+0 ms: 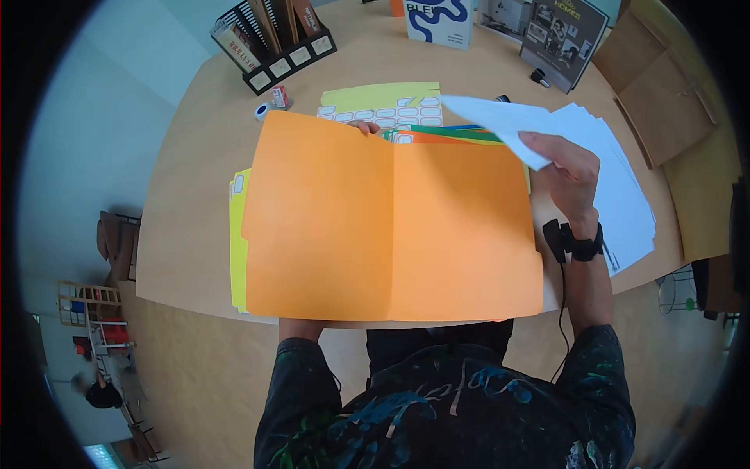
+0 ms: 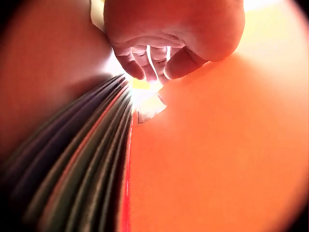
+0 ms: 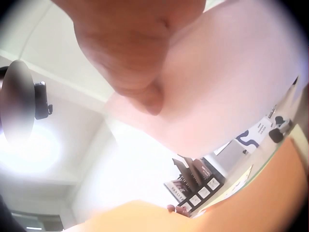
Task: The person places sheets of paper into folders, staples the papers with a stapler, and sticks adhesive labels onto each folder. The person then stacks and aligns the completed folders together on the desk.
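An orange folder (image 1: 320,219) lies spread open, its crease running down the middle. The left forearm passes beneath it, and the fingertips of the left hand (image 1: 365,127) curl at its top edge. In the left wrist view the left hand (image 2: 174,34) is between a stack of folder edges (image 2: 91,159) and an orange surface (image 2: 217,145). The right hand (image 1: 569,172) pinches a white sheet (image 1: 500,121) by its corner, thumb on top, raised over the folder's upper right. In the right wrist view the right hand (image 3: 130,53) holds this sheet (image 3: 217,82).
White papers (image 1: 617,187) are fanned out at the right. Yellow folders (image 1: 239,258) show at the left, with label sheets (image 1: 426,112) behind the orange folder. A black file rack (image 1: 289,62), a tape roll (image 1: 262,112) and upright books (image 1: 562,43) stand farther back.
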A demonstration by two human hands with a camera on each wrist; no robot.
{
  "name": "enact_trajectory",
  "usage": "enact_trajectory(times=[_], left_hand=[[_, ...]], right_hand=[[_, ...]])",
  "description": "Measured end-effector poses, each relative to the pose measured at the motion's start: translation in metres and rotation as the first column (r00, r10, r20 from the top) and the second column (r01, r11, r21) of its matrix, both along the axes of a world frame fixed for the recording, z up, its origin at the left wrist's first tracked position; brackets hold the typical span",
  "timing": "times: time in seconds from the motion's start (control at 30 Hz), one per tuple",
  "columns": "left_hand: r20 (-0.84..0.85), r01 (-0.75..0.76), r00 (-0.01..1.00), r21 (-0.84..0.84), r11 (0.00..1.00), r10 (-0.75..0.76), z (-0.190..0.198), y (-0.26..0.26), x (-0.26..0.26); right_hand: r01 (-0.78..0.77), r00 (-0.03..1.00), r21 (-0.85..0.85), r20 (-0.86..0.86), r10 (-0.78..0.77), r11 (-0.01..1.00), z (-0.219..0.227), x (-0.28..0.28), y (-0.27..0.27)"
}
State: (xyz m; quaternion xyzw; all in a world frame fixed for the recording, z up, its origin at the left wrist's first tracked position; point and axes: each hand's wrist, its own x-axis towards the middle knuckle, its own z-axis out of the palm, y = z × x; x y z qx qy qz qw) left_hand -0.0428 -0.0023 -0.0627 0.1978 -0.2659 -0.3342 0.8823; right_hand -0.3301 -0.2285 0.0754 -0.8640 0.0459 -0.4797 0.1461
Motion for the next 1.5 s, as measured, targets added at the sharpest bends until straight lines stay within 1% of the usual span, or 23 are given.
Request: enact_trajectory(times=[0.03,0.07,0.1,0.17,0.2,0.27,0.3,0.37,0.4,0.47,0.5,0.57,0.6,0.63,0.67,0.7,0.77,0.8,0.87,0.9,0.97,1.27,1.5], left_hand=[[0.001,-0.012,1.0,0.008,1.0,0.012,0.0,0.006,0.001],[0.002,-0.025,1.0,0.014,1.0,0.025,0.0,0.011,0.002],[0.003,-0.037,0.999,0.021,0.999,0.037,0.0,0.016,0.003],[0.006,-0.055,0.998,0.034,0.998,0.055,0.0,0.025,0.004],[0.007,-0.06,0.998,0.04,0.997,0.06,-0.001,0.028,0.004],[0.009,-0.063,0.998,0.049,0.997,0.063,-0.001,0.029,0.004],[0.01,-0.061,0.998,0.052,0.997,0.06,0.0,0.028,0.004],[0.012,-0.055,0.998,0.055,0.997,0.054,0.0,0.026,0.004],[0.013,-0.051,0.999,0.056,0.997,0.051,0.001,0.024,0.003],[0.014,-0.046,0.999,0.056,0.997,0.045,0.002,0.021,0.003],[0.015,-0.044,0.999,0.057,0.997,0.043,0.002,0.02,0.002],[0.017,-0.044,0.999,0.056,0.997,0.043,0.003,0.019,0.002],[0.019,-0.045,0.999,0.056,0.997,0.044,0.004,0.018,0.002],[0.02,-0.045,0.999,0.055,0.997,0.044,0.005,0.017,0.002],[0.021,-0.044,0.999,0.054,0.998,0.043,0.006,0.015,0.001],[0.022,-0.043,0.999,0.053,0.998,0.042,0.007,0.014,0.001],[0.026,-0.036,0.999,0.054,0.998,0.035,0.009,0.01,0.0],[0.028,-0.032,0.999,0.055,0.998,0.03,0.009,0.008,0.0],[0.026,-0.03,0.999,0.058,0.998,0.029,0.009,0.006,-0.001],[0.028,-0.032,0.999,0.059,0.998,0.03,0.009,0.006,-0.001],[0.032,-0.034,0.999,0.063,0.997,0.032,0.011,0.006,0.0],[0.04,-0.02,0.999,0.073,0.997,0.017,0.015,-0.001,0.0],[0.048,-0.02,0.999,0.064,0.998,0.017,0.022,-0.006,0.001]], right_hand=[[-0.135,0.99,-0.021,-0.047,0.134,0.991,0.002,0.0,0.004],[-0.262,0.959,0.03,-0.104,0.263,0.965,0.005,0.0,0.013],[-0.273,0.956,0.035,-0.102,0.275,0.961,0.005,0.001,0.018],[-0.524,0.783,0.298,-0.198,0.589,0.798,0.003,0.001,0.027],[-0.529,0.78,0.302,-0.195,0.594,0.793,0.001,0.001,0.031],[-0.551,0.549,0.585,-0.284,0.786,0.595,-0.001,0.001,0.037],[-0.55,0.551,0.586,-0.281,0.786,0.595,-0.003,0.002,0.039],[-0.47,0.265,0.78,-0.322,0.909,0.413,-0.006,0.003,0.043],[-0.469,0.269,0.779,-0.322,0.908,0.415,-0.006,0.003,0.044],[-0.456,0.164,0.807,-0.338,0.927,0.375,-0.006,0.003,0.047],[-0.456,0.167,0.807,-0.338,0.926,0.376,-0.007,0.004,0.044],[-0.26,0.198,0.905,-0.291,0.936,0.337,-0.008,0.008,0.033],[-0.261,0.198,0.904,-0.292,0.936,0.338,-0.008,0.01,0.036],[-0.309,0.462,0.637,-0.548,0.697,0.706,-0.01,0.013,0.042],[-0.224,0.696,0.253,-0.634,0.336,0.941,-0.013,0.015,0.046],[-0.223,0.698,0.251,-0.634,0.334,0.942,-0.025,0.015,0.043],[-0.027,0.518,0.06,-0.853,0.066,0.998,-0.054,0.013,0.035],[-0.022,0.52,0.061,-0.852,0.064,0.998,-0.053,0.012,0.034],[-0.183,0.46,0.167,-0.856,0.234,0.969,-0.044,0.011,0.032],[-0.184,0.461,0.168,-0.856,0.236,0.968,-0.04,0.01,0.033],[-0.273,0.409,0.166,-0.872,0.271,0.948,-0.032,0.008,0.039],[-0.258,0.474,0.152,-0.841,0.261,0.954,-0.038,0.014,0.04],[-0.264,0.482,0.15,-0.835,0.265,0.953,-0.035,0.016,0.043]])
